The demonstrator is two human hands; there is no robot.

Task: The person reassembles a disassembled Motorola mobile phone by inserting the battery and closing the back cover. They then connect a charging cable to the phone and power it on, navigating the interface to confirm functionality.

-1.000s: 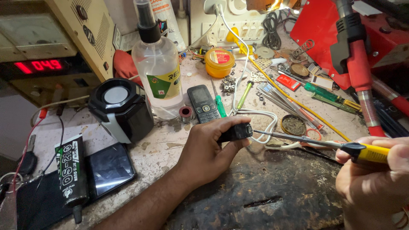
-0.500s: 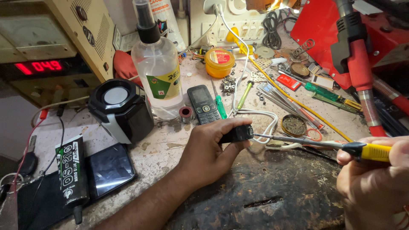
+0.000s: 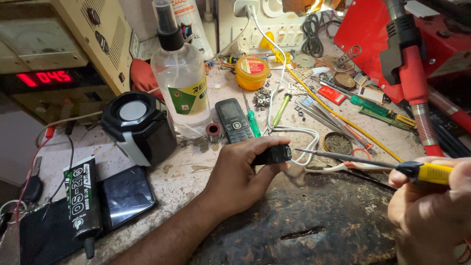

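My left hand (image 3: 241,175) rests on the worn workbench and grips a small black boxy part (image 3: 273,154) between thumb and fingers. My right hand (image 3: 434,211), at the lower right, holds a soldering iron (image 3: 374,164) with a yellow and black handle. Its long thin tip points left and ends just beside the black part. A white cable (image 3: 304,137) loops on the bench right behind the part.
A dark burnt mat (image 3: 314,230) lies under both hands. Behind them are a small keypad phone (image 3: 233,119), a clear spray bottle (image 3: 180,83), a black magnifier lamp (image 3: 137,127), a yellow tin (image 3: 252,72), a red tool stand (image 3: 387,44), a smartphone (image 3: 125,196) and a black glue tube (image 3: 82,206).
The tip of the soldering iron has drawn slightly closer to the black part. My left hand has stayed in place.
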